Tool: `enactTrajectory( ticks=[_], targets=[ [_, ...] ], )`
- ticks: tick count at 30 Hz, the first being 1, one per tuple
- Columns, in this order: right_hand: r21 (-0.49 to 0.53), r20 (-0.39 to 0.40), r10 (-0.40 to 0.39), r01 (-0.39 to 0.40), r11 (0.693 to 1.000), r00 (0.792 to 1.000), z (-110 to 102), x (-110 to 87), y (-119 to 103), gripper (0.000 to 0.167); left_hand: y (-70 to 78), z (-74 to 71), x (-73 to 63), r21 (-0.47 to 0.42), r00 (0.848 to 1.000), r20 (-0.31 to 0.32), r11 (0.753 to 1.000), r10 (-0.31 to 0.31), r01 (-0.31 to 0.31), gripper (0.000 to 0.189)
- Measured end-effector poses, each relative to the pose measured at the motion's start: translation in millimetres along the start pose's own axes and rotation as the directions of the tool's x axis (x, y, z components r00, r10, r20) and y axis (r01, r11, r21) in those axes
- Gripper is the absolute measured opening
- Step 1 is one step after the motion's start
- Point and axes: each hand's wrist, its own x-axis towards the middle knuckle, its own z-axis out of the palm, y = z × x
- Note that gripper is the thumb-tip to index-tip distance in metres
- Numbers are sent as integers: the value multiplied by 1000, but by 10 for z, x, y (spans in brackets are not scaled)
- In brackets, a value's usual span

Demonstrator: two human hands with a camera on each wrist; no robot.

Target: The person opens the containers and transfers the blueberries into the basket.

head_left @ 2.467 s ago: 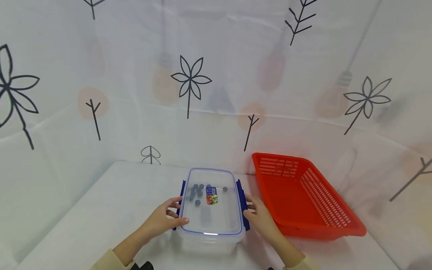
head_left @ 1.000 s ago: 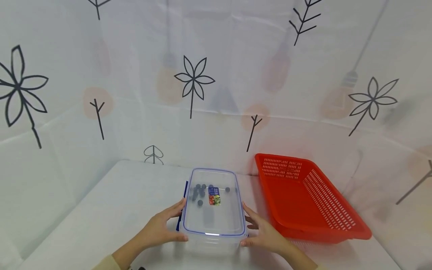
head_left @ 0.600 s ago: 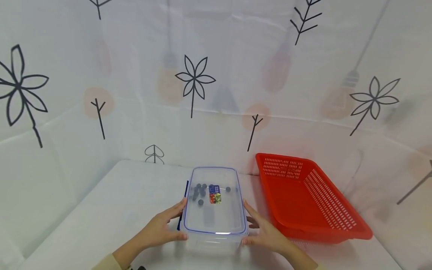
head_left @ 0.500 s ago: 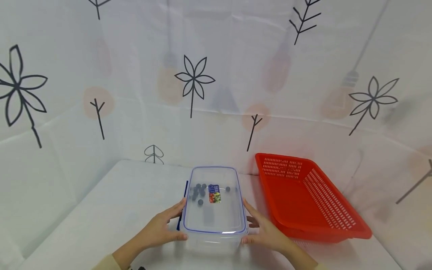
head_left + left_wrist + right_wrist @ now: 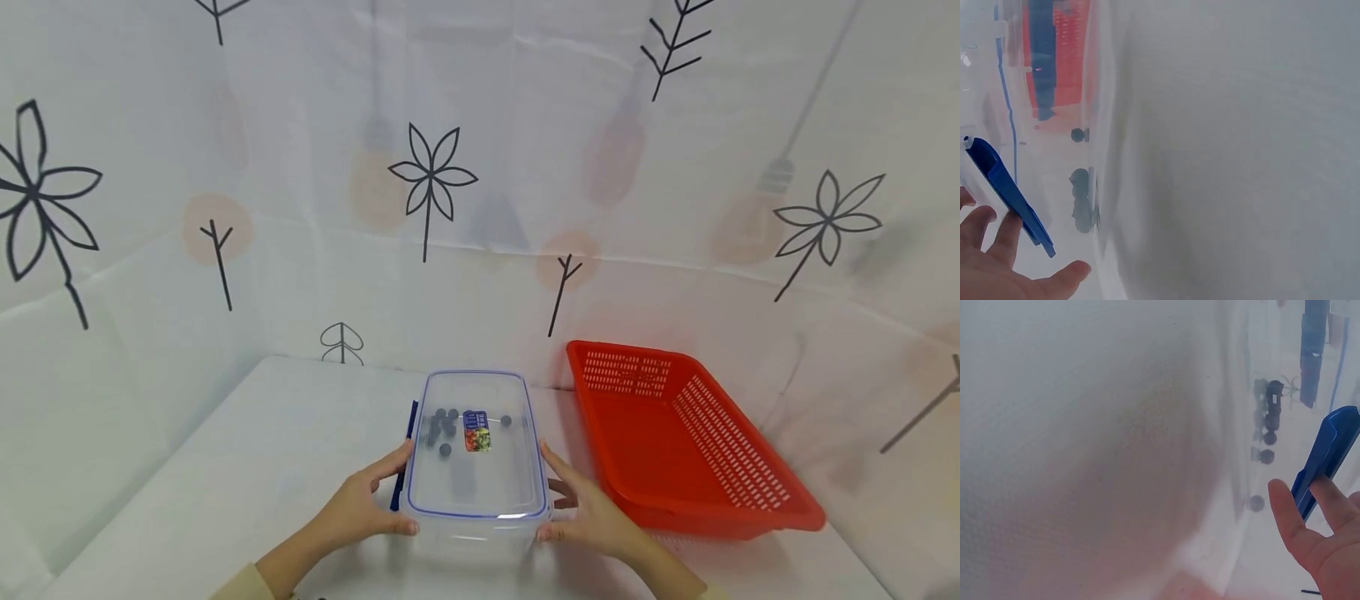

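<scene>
A clear food container with a blue-edged lid and a fruit sticker stands on the table. Several small dark balls show through it, mostly towards its left back. My left hand lies along its left side, the thumb at the near corner. In the left wrist view its spread fingers touch a blue latch that slants outward. My right hand mirrors this on the right, extended fingers against the other blue latch, also slanting out. That latch is hidden behind my hand in the head view.
A red plastic basket with slotted walls stands right of the container, close to my right hand. The white table meets a patterned cloth backdrop at the back.
Since 2.5 seconds ago both thumbs have moved down to the container's near corners, and the right latch has gone from view beside the lid. Over the last second the hands hardly move.
</scene>
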Motion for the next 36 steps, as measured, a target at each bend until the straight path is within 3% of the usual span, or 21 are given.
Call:
enactTrajectory(
  ticks=[8, 16, 23, 28, 31, 33, 36],
  targets=[
    [-3, -8, 16, -16, 1000, 1000, 3, -10, -29, 104, -9, -5, -3, -3, 999, -4, 999, -42, 42, 104],
    [-25, -29, 14, -15, 1000, 999, -23, -1, -37, 102, 35, -38, 51, -100, 1000, 29, 995, -9, 12, 102],
    [-18, -41, 24, -25, 1000, 999, -37, 6, -45, 104, 74, -70, 91, -76, 1000, 23, 997, 0, 2, 101],
    [-76, -74, 49, -54, 996, 996, -46, -9, -88, 105, 109, -104, 105, -88, 997, 16, 994, 72, -70, 100],
    [-21, -89, 50, -52, 998, 995, -44, -3, -150, 98, 135, -141, 121, -136, 995, 28, 986, 97, -92, 100],
    [50, -89, 39, -34, 998, 995, -33, 11, -204, 91, 151, -171, 126, -210, 995, 50, 975, 86, -74, 100],
    [188, -75, 21, -7, 982, 997, -9, 47, -291, 83, 175, -225, 124, -354, 994, 94, 935, 57, -20, 101]
  ],
)
